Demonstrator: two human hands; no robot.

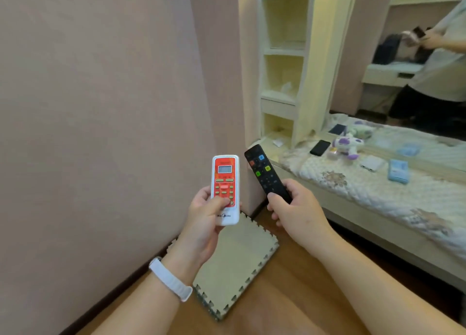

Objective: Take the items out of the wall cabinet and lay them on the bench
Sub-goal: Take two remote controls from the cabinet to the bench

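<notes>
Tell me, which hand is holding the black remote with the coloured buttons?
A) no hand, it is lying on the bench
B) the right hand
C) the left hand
B: the right hand grips the black remote by its lower end, while the left hand holds the white and red air-conditioner remote.

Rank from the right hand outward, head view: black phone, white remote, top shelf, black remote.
1. black remote, held in the right hand.
2. white remote, alongside, in the left hand.
3. black phone, ahead on the bench.
4. top shelf, high beyond it.
</notes>
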